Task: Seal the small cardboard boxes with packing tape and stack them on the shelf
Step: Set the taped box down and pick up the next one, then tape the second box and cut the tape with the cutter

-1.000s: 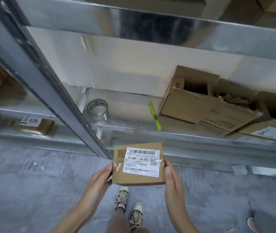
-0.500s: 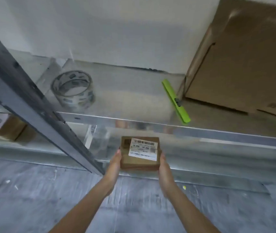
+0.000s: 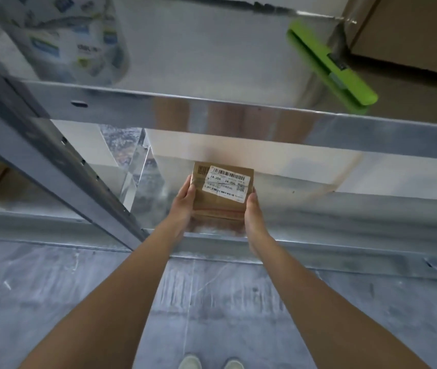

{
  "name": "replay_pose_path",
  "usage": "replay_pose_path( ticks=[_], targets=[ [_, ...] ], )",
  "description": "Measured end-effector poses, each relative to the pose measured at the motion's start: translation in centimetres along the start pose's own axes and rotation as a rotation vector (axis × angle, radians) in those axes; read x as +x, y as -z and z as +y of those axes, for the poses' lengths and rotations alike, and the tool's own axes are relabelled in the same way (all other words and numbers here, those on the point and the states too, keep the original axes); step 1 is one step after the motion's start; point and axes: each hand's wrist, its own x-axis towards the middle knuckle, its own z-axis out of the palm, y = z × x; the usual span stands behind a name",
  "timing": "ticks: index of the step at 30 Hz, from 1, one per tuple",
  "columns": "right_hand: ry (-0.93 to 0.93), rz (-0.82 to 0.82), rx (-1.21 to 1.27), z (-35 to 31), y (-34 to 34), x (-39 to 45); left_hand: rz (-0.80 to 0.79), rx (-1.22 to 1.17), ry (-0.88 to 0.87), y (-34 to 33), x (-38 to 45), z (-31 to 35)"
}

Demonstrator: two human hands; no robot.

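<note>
- The small cardboard box (image 3: 221,194), labelled and taped, is sitting low over the lower shelf (image 3: 345,209).
- The left hand (image 3: 184,202) and right hand (image 3: 252,213) are gripping its opposite sides.
- A tape roll (image 3: 79,38) and green cutter (image 3: 332,67) are lying on the upper shelf (image 3: 212,62).

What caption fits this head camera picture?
Both hands hold a small box over the lower shelf.

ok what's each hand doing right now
left hand: holding the small box by its left side
right hand: holding the same box by its right side
</note>
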Motion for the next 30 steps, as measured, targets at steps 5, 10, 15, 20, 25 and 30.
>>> replay_pose_path(
  ticks=[5,10,15,20,25,30],
  targets=[
    [-0.063,-0.029,-0.001,-2.2,0.6,-2.0,0.129,0.055,0.018,-0.1,-2.1,1.8],
    [-0.054,-0.028,-0.136,-7.4,2.8,-8.4,0.192,0.310,-0.052,-0.3,-10.2,6.3],
    [-0.032,0.041,-0.184,-15.2,6.3,-16.6,-0.073,0.584,-0.092,-1.0,-19.7,14.8],
    [-0.207,-0.045,-0.259,-21.0,9.9,-24.1,-0.381,0.743,0.067,-2.0,-25.8,25.9],
    [-0.245,-0.154,-0.261,-28.1,15.3,-27.2,-0.691,0.874,0.260,-3.2,-29.4,33.5],
    [0.027,0.111,-0.230,-36.2,20.7,-27.1,-0.274,0.628,-0.106,-7.5,-27.7,38.3]
  ],
)
